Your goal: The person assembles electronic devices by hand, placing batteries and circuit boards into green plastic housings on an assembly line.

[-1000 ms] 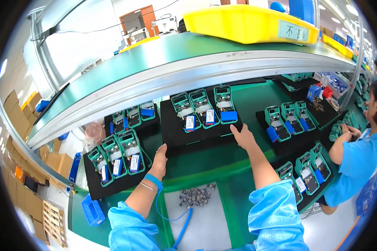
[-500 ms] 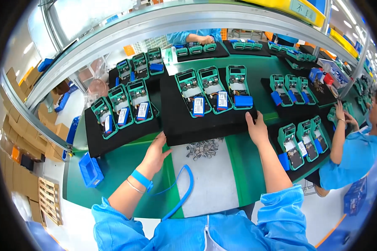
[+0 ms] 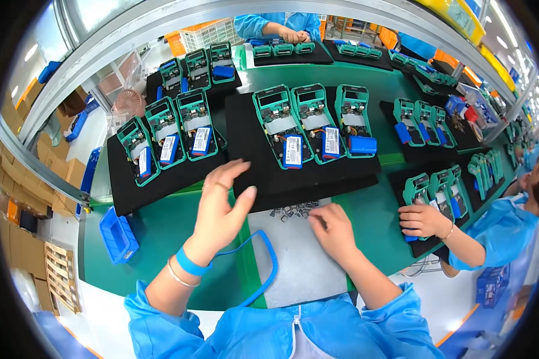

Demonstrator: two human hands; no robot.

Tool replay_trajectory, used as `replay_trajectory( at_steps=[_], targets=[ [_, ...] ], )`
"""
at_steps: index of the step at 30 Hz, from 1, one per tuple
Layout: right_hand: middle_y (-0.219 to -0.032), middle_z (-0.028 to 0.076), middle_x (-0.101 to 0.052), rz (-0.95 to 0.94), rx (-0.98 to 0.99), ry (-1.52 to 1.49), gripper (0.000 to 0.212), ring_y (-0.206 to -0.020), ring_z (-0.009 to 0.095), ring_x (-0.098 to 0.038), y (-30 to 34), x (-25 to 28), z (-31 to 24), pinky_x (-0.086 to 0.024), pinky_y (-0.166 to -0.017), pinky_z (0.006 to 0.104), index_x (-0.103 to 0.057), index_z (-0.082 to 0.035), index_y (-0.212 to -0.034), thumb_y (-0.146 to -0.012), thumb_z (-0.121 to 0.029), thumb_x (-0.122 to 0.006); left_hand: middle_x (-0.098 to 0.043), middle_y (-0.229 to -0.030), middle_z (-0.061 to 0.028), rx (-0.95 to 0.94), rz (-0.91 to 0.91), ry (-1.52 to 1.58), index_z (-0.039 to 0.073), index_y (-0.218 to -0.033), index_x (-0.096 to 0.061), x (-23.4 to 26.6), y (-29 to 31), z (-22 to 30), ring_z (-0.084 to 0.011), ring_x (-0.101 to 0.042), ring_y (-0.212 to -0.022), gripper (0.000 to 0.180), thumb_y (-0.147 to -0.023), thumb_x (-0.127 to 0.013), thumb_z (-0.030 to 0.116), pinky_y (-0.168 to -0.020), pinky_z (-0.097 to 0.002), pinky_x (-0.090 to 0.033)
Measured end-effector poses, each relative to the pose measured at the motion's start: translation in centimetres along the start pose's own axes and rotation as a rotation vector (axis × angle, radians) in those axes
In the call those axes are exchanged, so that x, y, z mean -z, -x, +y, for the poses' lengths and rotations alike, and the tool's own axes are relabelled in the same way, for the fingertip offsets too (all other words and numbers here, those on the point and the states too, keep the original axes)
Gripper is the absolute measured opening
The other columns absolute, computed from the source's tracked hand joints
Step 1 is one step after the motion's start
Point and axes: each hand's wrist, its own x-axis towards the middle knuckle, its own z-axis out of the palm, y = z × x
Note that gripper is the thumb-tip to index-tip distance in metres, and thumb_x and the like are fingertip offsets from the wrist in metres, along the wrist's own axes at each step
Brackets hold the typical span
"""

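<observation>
In front of me lies a black foam board point(image 3: 275, 190) carrying three green device housings point(image 3: 276, 112) with exposed circuitry. A blue battery pack with a white label point(image 3: 293, 151) rests in the left one; the middle one has a similar pack, and a plain blue pack point(image 3: 362, 145) sits in the right one. My left hand point(image 3: 220, 200) is open by the board's front left corner, thumb and fingers spread. Below the board's front edge, my right hand point(image 3: 335, 232) is open with bent fingers, beside a pile of small metal parts point(image 3: 290, 211). I see nothing in either hand.
More housings on black boards point(image 3: 161, 179) stand left and right. At the left are a blue bin point(image 3: 118, 236) and a metal frame post point(image 3: 48, 170). A blue coiled cord point(image 3: 270, 263) crosses the grey mat. A co-worker's hand point(image 3: 425, 220) touches housings at right; another person works opposite.
Both my hands have come off the black board. The right moved down and left to the small parts; the left rose slightly. The co-worker's hand at right reached onto the nearer housings.
</observation>
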Motion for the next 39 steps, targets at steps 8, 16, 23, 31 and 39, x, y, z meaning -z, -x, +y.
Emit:
replay_trajectory(
  at_steps=[8, 16, 23, 31, 39],
  targets=[
    [-0.087, 0.01, -0.063, 0.018, 0.071, 0.227, 0.015, -0.085, 0.031, -0.061, -0.5, -1.3, -0.3, -0.048, -0.075, 0.0429, -0.07, -0.006, -0.088, -0.078, -0.012, -0.078, -0.036, -0.151, -0.0288, -0.264, -0.103, -0.269, 0.01, -0.145, -0.049, -7.1, -6.7, 0.8, -0.0483, -0.038, -0.136, 0.068, -0.083, -0.075, 0.023, -0.113, -0.0517, -0.034],
    [-0.074, 0.006, -0.061, -0.077, -0.162, 0.258, 0.009, -0.078, 0.027, -0.058, 0.0, 0.9, -1.9, -0.041, -0.073, 0.0381, -0.067, -0.008, -0.079, -0.08, -0.012, -0.075, -0.048, -0.13, -0.0229, -0.268, -0.338, -0.248, 0.014, -0.125, -0.064, -7.0, -9.3, -1.6, -0.0439, -0.053, -0.118, 0.047, -0.081, -0.079, 0.019, -0.1, -0.0459, -0.048],
    [-0.088, 0.007, -0.065, -0.168, 0.064, 0.165, 0.007, -0.083, 0.027, -0.062, -0.2, 2.8, -0.4, -0.052, -0.074, 0.0371, -0.067, -0.006, -0.084, -0.081, -0.009, -0.073, -0.052, -0.129, -0.022, -0.015, 0.201, 0.149, 0.005, -0.116, -0.057, -5.9, -6.9, -5.6, -0.0402, -0.056, -0.116, 0.039, -0.082, -0.075, 0.011, -0.097, -0.0436, -0.046],
    [-0.087, 0.006, -0.061, -0.447, 0.386, 0.368, 0.016, -0.083, 0.025, -0.063, -2.9, 4.6, 0.4, -0.054, -0.073, 0.0377, -0.066, -0.008, -0.09, -0.075, -0.009, -0.065, -0.043, -0.146, -0.0211, -0.179, 0.049, -0.278, 0.01, -0.135, -0.056, -6.8, -5.4, -2.4, -0.0423, -0.036, -0.139, 0.064, -0.078, -0.079, 0.03, -0.111, -0.0577, -0.031],
    [-0.074, 0.007, -0.059, -0.599, 0.592, 0.575, 0.008, -0.075, 0.023, -0.065, -4.2, 4.3, -0.4, -0.056, -0.064, 0.0333, -0.058, -0.006, -0.073, -0.067, -0.008, -0.063, -0.051, -0.134, -0.0161, -0.297, -0.069, -0.481, 0.019, -0.122, -0.071, -6.9, -7.0, -3.3, -0.0326, -0.039, -0.136, 0.048, -0.076, -0.08, 0.03, -0.112, -0.0572, -0.033]
  ],
)
